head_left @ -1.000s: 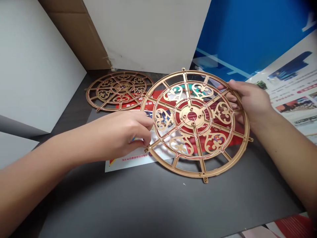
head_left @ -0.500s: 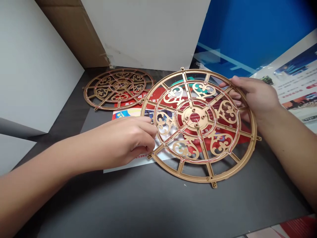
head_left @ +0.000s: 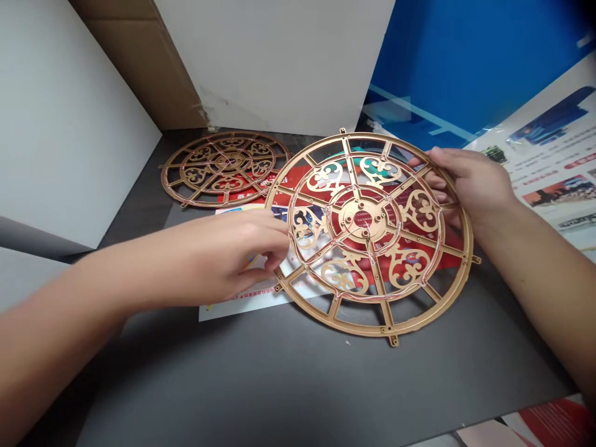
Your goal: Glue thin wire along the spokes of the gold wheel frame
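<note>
A round gold openwork frame, with spokes and scroll ornaments, is held tilted up above the table. Thin reddish and pale wires run around its inner rings and cross near its hub. My right hand grips the upper right rim, thumb in front and fingers partly seen behind through the openings. At the left rim my left hand is closed, its curled fingers and thumb meeting at the edge; the exact contact is partly hidden by the fingers. A second similar round frame lies flat farther back on the left.
Printed red and white sheets lie under the held frame on the dark grey table. White panels and brown cardboard stand behind. At the right is a blue and white printed sheet.
The held frame has shifted slightly left and its lower edge has risen a little. My left hand has moved slightly left and up, its thumb now showing more. My right hand stays on the rim.
</note>
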A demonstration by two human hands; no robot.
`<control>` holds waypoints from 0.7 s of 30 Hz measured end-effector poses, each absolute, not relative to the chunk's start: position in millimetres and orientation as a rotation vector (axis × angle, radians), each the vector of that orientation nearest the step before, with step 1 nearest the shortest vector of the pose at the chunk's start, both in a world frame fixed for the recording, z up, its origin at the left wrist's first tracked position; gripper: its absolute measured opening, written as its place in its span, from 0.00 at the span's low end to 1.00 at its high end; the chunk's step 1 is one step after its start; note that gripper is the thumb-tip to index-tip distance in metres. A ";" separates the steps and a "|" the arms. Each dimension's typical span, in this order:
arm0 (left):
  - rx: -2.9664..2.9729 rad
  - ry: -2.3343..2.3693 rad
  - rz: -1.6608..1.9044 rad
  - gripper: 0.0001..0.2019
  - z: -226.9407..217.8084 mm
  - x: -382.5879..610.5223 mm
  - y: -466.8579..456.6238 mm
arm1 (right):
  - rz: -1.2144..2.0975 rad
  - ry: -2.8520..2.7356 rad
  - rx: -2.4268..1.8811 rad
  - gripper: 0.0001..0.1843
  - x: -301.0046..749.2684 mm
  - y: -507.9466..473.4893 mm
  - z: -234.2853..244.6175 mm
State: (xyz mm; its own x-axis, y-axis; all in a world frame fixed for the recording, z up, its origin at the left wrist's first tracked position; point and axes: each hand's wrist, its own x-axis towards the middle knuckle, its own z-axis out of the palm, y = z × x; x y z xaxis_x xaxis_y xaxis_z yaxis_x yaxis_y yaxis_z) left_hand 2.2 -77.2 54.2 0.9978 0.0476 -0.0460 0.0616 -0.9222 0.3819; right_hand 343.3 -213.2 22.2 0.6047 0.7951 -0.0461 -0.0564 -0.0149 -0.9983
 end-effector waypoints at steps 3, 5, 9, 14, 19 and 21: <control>2.746 0.076 -0.043 0.13 63.6 0.0 -72.2 | 0.763 -0.666 -1.440 0.10 344.3 -212.9 21.2; 2.752 0.065 -0.062 0.13 68.0 -0.9 -72.1 | 0.768 -0.670 -1.442 0.10 344.4 -212.6 21.1; 2.747 0.013 -0.076 0.12 68.9 -1.9 -79.9 | 0.769 -0.682 -1.441 0.10 342.8 -213.2 22.4; 2.768 -0.002 -0.128 0.14 62.3 1.6 -90.6 | 0.783 -0.696 -1.438 0.14 341.3 -213.2 22.7; 2.844 0.015 -0.128 0.14 58.4 5.2 -90.7 | 0.766 -0.704 -1.432 0.14 341.9 -212.3 21.7; 2.877 -0.008 -0.126 0.16 56.7 5.3 -90.7 | 0.767 -0.697 -1.436 0.14 341.9 -212.3 21.9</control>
